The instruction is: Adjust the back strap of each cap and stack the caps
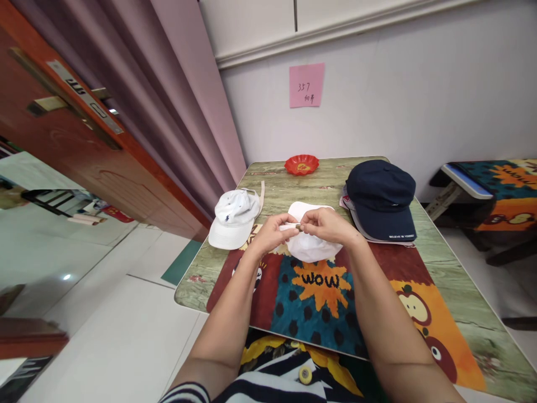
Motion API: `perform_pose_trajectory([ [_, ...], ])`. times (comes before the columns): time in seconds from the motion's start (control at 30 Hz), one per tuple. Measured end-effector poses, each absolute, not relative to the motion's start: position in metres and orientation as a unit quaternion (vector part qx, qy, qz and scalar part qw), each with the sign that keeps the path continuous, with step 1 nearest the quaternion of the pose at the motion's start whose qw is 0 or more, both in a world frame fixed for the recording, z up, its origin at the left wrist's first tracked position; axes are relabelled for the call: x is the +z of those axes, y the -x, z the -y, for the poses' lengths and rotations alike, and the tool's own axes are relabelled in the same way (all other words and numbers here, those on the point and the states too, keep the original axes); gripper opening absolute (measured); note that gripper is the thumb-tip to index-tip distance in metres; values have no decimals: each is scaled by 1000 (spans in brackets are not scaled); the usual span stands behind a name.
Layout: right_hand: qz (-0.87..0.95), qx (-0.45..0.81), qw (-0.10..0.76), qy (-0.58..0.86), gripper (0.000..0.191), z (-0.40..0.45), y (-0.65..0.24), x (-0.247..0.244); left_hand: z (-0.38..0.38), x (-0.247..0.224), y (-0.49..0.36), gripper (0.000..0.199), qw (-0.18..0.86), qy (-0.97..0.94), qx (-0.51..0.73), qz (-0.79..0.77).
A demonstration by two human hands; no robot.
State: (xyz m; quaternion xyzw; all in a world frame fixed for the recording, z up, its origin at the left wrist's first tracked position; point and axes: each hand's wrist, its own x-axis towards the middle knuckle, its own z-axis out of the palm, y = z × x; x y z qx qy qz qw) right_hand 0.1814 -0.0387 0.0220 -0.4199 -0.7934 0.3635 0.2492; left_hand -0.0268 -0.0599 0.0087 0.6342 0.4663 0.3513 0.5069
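A white cap (312, 249) lies in front of me on the colourful mat (289, 305), its brim pointing away. Over its back edge, my left hand (274, 230) pinches the end of the cap's white strap. My right hand (322, 225) closes on the same strap from the other side, at a small brass-coloured buckle (298, 226). Fingers of both hands nearly meet there and hide part of the strap. To the left rests another white cap (235, 215) with a small dark logo, its strap sticking up loose. Dark navy caps (381, 193) sit stacked at the right.
A red scalloped dish (301, 164) stands at the table's far edge by the wall. Left of the wood-patterned table (197, 274) are a purple curtain (184, 84) and a wooden door (96, 145). Another table (465, 179) is at the right.
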Motion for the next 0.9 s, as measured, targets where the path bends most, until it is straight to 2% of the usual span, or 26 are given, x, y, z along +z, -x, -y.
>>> perform_pose_trajectory([
  [0.53, 797, 347, 260, 421, 13, 39, -177, 21, 60, 9, 23, 22, 492, -628, 357, -487],
  [0.77, 793, 403, 232, 393, 35, 36, -201, 24, 56, 11, 32, 26, 475, -589, 418, -502],
  [0.9, 773, 418, 251, 406, 37, 31, -222, 21, 56, 19, 46, 27, 482, -534, 478, -503],
])
